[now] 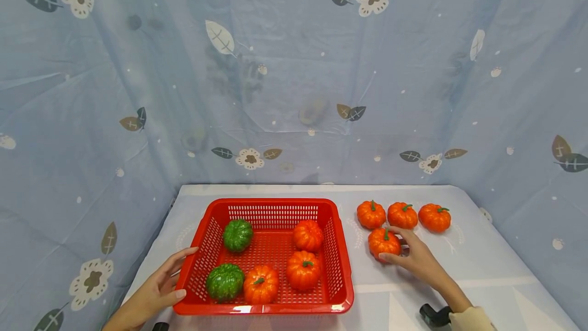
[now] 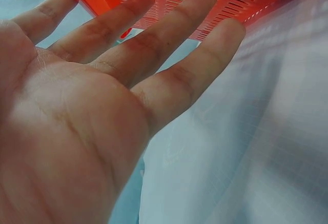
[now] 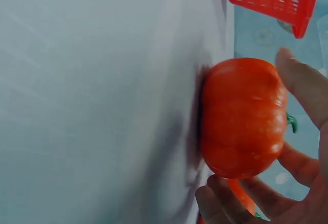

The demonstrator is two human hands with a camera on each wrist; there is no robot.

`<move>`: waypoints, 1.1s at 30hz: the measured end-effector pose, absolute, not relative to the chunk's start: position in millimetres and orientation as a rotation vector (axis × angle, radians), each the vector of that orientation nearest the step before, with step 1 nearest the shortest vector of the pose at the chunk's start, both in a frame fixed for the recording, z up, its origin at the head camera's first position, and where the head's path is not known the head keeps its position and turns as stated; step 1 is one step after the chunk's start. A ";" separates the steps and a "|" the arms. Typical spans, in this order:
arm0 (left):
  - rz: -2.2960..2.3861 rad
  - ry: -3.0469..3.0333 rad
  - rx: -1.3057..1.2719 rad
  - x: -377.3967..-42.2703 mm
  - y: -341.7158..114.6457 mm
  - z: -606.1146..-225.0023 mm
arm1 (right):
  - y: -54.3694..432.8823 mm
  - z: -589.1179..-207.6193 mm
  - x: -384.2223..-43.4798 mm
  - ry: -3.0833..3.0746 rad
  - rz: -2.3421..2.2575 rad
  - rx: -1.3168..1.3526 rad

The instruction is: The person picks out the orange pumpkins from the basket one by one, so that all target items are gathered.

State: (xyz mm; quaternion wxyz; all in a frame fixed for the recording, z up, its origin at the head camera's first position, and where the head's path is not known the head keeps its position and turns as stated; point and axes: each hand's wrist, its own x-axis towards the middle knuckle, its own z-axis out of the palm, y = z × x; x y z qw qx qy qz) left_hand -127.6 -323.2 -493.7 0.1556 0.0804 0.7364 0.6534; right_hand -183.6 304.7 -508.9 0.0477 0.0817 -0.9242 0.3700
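Observation:
My right hand [image 1: 415, 254] curves round an orange mini pumpkin [image 1: 382, 243] that sits on the table. In the right wrist view, the thumb lies at the upper side of this pumpkin [image 3: 243, 119] and the fingers come round below it. My left hand [image 1: 161, 285] is at the left side of a red plastic basket [image 1: 342, 269]. In the left wrist view its fingers [image 2: 179, 83] are stretched out against the basket's slotted wall [image 2: 225, 1]. Inside the basket lie two green pumpkins [image 1: 225, 282] and three orange pumpkins [image 1: 261, 285].
Three more orange pumpkins [image 1: 402, 216] form a row behind my right hand. A pale cloth covers the table [image 1: 487, 259]. Blue patterned curtains [image 1: 294, 91] hang behind it and at both sides. Black wrist gear [image 1: 434, 315] shows at the right wrist.

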 end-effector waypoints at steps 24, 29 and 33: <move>1.844 2.141 0.147 -126.0 -321.5 -491.7 | 270.8 -431.2 -187.6 -2.716 1.166 0.485; 1.846 2.142 0.152 -126.2 -321.9 -493.3 | 255.4 -418.4 -191.0 -2.702 1.183 0.570; 1.851 2.142 0.175 -126.2 -322.1 -493.5 | 240.8 -413.0 -194.8 -2.696 1.209 0.638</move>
